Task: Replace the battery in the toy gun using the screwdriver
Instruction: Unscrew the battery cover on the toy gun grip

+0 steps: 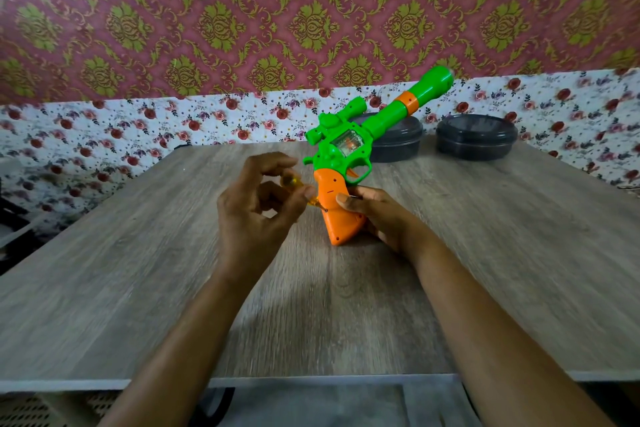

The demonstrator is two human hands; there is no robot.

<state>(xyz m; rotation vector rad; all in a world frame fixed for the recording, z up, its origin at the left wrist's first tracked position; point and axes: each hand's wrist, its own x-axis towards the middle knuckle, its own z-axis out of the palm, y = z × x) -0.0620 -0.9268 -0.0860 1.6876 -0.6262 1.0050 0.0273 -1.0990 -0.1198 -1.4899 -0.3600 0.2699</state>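
The toy gun (341,152) stands on the tabletop (138,270), screwdriver (311,201) at its left, one container (398,146) behind it, a second container (476,139) further right.

Home room, damask wallpaper (242,10), floral border, wood-grain table (138,270)

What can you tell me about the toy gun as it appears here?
The toy gun looks like glossy plastic: green body, scope and long barrel with an orange ring, a clear window in the side, and an orange grip. It stands tilted, barrel pointing up and right, the grip's butt apparently on the table. The right hand holds the grip, thumb on its face. The screwdriver pinched by the left hand meets the grip's side.
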